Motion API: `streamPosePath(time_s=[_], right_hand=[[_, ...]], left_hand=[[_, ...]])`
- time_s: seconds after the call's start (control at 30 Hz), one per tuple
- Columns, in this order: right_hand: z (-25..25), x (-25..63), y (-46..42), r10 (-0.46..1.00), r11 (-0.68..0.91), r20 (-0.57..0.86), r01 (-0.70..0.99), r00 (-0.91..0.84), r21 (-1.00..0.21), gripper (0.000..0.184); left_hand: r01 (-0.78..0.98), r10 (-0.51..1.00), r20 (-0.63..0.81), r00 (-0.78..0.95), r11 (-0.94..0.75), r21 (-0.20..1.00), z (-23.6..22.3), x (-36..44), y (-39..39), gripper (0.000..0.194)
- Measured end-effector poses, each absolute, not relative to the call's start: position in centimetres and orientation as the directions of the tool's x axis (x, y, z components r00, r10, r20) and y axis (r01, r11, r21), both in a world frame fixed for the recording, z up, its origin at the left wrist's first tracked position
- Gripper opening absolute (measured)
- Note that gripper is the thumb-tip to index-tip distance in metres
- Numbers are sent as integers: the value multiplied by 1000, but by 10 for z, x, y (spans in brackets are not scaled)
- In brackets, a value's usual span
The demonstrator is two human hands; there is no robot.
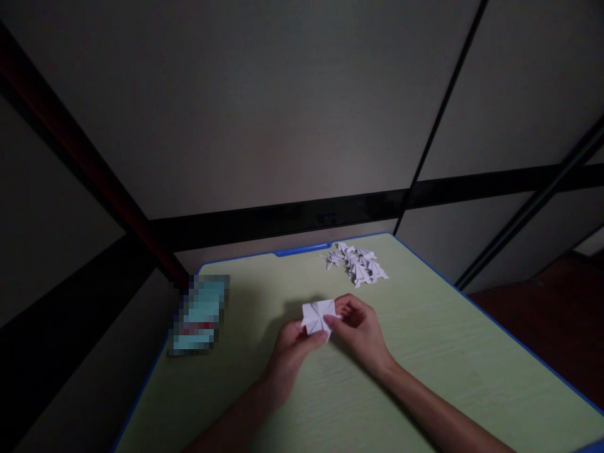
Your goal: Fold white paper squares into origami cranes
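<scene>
Between my two hands is a small folded white paper (315, 312), squarish, with creases meeting near its middle. My left hand (290, 349) grips its lower left side, the thumb along the bottom edge. From the right, my right hand (361, 327) pinches the paper, thumb on its face and fingers behind, partly hidden. Farther back on the table lies a pile of folded white paper figures (363, 264) with pointed shapes, apart from both hands.
The pale green table (425, 365) has a blue rim and a blue handle strip (304, 249) at its far edge. A pixelated teal flat item (202, 308) lies at the left edge. Behind stand grey panels (283, 113) with a black band.
</scene>
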State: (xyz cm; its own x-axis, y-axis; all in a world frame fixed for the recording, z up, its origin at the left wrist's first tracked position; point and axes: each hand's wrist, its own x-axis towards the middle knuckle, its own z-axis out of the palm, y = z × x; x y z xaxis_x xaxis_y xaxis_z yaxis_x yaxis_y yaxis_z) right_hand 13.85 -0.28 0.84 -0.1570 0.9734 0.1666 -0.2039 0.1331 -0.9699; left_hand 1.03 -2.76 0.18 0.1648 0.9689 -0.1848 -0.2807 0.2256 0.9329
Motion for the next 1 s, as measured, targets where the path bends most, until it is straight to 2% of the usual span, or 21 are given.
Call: streamPosePath(time_s=[0.1, 0.13, 0.17, 0.27, 0.33, 0.37, 0.47, 0.53, 0.67, 0.73, 0.83, 0.93, 1.0], right_hand=[[10, 147, 3, 952, 131, 159, -123, -261, -984, 11], [12, 149, 4, 942, 131, 152, -90, -299, -987, 9], [13, 150, 4, 933, 136, 148, -57, -328, -989, 9], [17, 148, 1, 915, 166, 150, 11, -374, -986, 16], [18, 146, -1, 915, 173, 163, -6, -369, -985, 19], [17, 146, -1, 918, 171, 172, -33, -358, -985, 22], [13, 145, 0, 927, 172, 205, -129, -316, -977, 29], [10, 147, 2, 930, 195, 229, -144, -288, -970, 26], [7, 154, 4, 890, 371, 360, -16, -280, -929, 10], [9, 158, 2, 798, 532, 473, 69, -374, -844, 5], [12, 162, -2, 590, 767, 573, 172, -570, -618, 12], [13, 163, -6, 352, 933, 568, 228, -744, -279, 19], [10, 162, -9, 215, 974, 500, 224, -839, -43, 22]], left_hand=[[-205, 952, -130, 279, 191, 960, 13, -4, -22, 52], [-196, 955, -111, 277, 169, 966, 19, -10, -20, 53], [-158, 949, -98, 299, 151, 976, 26, -15, -18, 49], [140, 927, -83, 366, 33, 990, 43, -22, -11, 26], [304, 933, -48, 357, -67, 950, 47, -19, -8, 8], [350, 941, -27, 336, -98, 932, 46, -16, -7, 6], [345, 970, 32, 239, -116, 931, 38, -9, -4, 10], [289, 978, 82, 192, -137, 947, 31, -7, -3, 10], [295, 941, 253, 225, -314, 902, 21, -11, -1, 7], [337, 903, 325, 282, -410, 848, 17, -13, 0, 9], [406, 818, 421, 392, -564, 719, 11, -18, 2, 17], [436, 727, 463, 507, -679, 590, 4, -23, 4, 22], [452, 675, 447, 587, -731, 511, 0, -27, 4, 22]])
